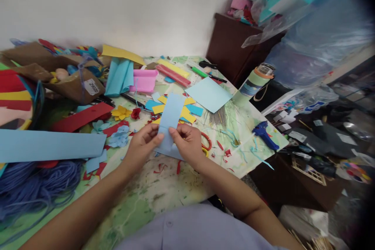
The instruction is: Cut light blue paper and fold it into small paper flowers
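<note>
Head view. Pale blue paper strip is mid-frame, held up just above the counter, long axis roughly upright. Lower end flares out toward the counter; can't tell if it's doubled over there.

Left hand and right hand are both on the strip, side by side near its middle, almost touching. Grip on each: together, thumb and fingers clamped on the paper.

Handling: looks like thin card or heavy paper. Very light, little stiffness, likely to flop if held by one end and to crease easily. Best hold is a flat pinch near the middle, as now, or along both long edges.

Nearby: loose yellow paper strips behind it. Red ring handle just past the right hand, partly hidden, probably scissors. Yellow paper flower and red paper rose just beyond the left hand.

Farther out: wide pale blue paper band, pale blue paper square, blue hot glue gun, blue yarn bundle.
</note>
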Motion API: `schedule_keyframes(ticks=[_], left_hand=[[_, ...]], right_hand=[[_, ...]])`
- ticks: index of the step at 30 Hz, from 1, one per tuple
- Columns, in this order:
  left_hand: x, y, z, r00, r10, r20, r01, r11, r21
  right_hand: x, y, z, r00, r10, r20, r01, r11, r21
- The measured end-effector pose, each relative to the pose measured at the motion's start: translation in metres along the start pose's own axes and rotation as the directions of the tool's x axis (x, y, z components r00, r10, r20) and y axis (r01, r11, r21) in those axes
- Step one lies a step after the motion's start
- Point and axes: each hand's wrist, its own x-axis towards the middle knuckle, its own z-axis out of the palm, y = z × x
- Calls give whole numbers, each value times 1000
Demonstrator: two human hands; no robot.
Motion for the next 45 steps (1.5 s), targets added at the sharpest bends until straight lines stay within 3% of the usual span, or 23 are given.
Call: schedule_keyframes(ticks=[4, 7, 12, 21, 28, 31, 33, 35, 38, 40, 45], left_hand=[[-6, -7, 3, 997, -59, -59, 66, 992, 111], [-7, -13, 2, 991, -119, -53, 122, 991, 57], [-7, -19, 6, 979, -198, -39, 192, 974, -116], [-7, -22, 8, 981, -191, -41, 180, 964, -196], [-8, -22, 12, 975, -205, -89, 175, 947, -270], [-7, -21, 12, 974, -202, -105, 169, 950, -263], [-7, -19, 9, 970, -209, -124, 174, 953, -249], [-6, -16, 3, 966, -216, -145, 178, 955, -236], [-6, -15, -6, 962, -223, -161, 185, 958, -219], [-8, -17, -11, 957, -241, -160, 203, 954, -219], [-14, -25, -20, 938, -301, -172, 258, 937, -234]], right_hand=[[2, 8, 3, 998, 24, 52, -22, 999, -23], [4, 11, 0, 994, 57, 90, -59, 998, 20], [6, 16, 0, 993, 110, 53, -115, 989, 96], [5, 20, 0, 985, 153, 79, -165, 970, 179], [3, 24, 6, 990, 139, 23, -140, 980, 138], [4, 23, 1, 988, 118, 99, -125, 990, 69], [3, 21, -10, 982, 72, 174, -55, 994, -99], [1, 18, -25, 976, 31, 217, 57, 920, -389], [-5, 17, -48, 954, 121, 275, 134, 649, -749], [-10, 19, -58, 931, 180, 317, 177, 536, -826], [-10, 26, -62, 903, 250, 350, 225, 420, -879]])
